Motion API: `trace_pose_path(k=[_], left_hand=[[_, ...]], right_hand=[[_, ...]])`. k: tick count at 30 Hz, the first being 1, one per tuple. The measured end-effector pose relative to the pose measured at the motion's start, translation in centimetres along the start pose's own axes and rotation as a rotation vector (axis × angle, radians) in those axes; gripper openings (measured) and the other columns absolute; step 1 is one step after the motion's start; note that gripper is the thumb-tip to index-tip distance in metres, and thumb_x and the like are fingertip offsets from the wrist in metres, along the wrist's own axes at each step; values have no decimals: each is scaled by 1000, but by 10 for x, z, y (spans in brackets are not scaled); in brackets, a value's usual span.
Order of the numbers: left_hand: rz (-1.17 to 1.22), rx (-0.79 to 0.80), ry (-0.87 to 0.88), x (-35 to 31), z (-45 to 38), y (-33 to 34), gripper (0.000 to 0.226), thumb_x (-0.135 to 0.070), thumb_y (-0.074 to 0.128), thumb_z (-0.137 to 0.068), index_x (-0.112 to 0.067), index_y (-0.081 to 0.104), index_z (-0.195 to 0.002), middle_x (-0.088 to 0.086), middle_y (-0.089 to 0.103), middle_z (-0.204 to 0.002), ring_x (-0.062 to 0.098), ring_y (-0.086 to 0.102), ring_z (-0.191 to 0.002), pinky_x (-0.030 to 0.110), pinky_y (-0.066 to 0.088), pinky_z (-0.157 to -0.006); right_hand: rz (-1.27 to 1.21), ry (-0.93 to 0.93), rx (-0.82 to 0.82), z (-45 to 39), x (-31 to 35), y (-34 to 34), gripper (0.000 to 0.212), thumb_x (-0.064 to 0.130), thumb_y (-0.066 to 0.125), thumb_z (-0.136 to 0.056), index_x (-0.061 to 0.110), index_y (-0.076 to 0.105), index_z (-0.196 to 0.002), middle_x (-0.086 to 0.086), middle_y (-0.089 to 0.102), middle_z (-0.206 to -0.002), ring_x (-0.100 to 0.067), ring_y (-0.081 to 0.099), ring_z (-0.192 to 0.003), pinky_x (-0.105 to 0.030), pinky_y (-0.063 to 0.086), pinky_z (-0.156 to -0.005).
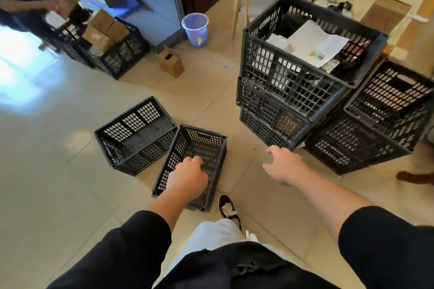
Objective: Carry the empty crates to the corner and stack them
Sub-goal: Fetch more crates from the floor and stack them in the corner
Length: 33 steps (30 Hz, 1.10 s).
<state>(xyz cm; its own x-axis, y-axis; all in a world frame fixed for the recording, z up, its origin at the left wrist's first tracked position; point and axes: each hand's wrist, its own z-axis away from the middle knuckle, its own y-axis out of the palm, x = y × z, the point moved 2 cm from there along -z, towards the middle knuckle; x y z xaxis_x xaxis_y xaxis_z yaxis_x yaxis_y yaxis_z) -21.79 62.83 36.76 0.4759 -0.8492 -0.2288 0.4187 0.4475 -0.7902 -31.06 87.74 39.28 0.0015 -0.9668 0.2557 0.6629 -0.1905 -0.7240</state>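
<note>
Two empty black perforated crates stand side by side on the tiled floor: one [135, 135] to the left, one [204, 145] right in front of me. My left hand [187, 177] hovers over the nearer crate with its fingers curled loosely and nothing in it. My right hand [283, 166] is out to the right with fingers apart, just short of the bottom corner of a stack of three black crates [293, 82]. The top crate of that stack holds papers.
A second lower stack of black crates [380, 119] stands at the right. Far left, another person handles cardboard boxes over more crates [117, 54]. A lavender bin [195, 29], a small cardboard box [170, 62] and a wooden chair leg [239, 7] stand behind.
</note>
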Motion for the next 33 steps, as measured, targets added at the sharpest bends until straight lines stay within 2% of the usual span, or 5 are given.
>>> trace_pose_path(k=[16,22,26,30,33], left_hand=[[353,-5,-448,54,-110,-22,47,-36,48,-94,-22,57,-139,6,57,-129,31,60,-114,49,55,-96],[541,-74,-692,61,-125,1,42,-30,52,-99,-17,59,-139,6,64,-123,24,65,-99,39,57,-81],[659,-57,-818,59,-128,33,31,-30,50,-95,-20,61,-122,2,65,-110,20,61,-89,40,55,-76],[805,-61,-979,69,-128,71,38,-29,53,-101,-20,59,-137,3,64,-131,24,63,-104,36,51,-80],[899,-55,-1048,84,-128,104,41,-25,53,-102,-18,56,-143,4,64,-135,20,57,-100,33,47,-81]], right_hand=[[473,-379,196,-201,131,-70,49,34,49,-104,17,41,-149,-12,48,-148,-35,45,-137,-47,47,-103],[578,-491,336,-281,174,-63,52,31,52,-103,16,40,-151,-15,44,-149,-36,48,-135,-46,47,-107],[750,-512,366,-329,186,-54,56,31,53,-104,17,36,-156,-14,45,-152,-35,48,-137,-46,48,-107],[843,-511,407,-363,193,-23,58,29,51,-105,15,34,-158,-15,45,-154,-35,47,-139,-45,46,-109],[837,-507,430,-379,196,8,58,32,54,-104,14,38,-157,-16,51,-149,-33,57,-129,-45,51,-104]])
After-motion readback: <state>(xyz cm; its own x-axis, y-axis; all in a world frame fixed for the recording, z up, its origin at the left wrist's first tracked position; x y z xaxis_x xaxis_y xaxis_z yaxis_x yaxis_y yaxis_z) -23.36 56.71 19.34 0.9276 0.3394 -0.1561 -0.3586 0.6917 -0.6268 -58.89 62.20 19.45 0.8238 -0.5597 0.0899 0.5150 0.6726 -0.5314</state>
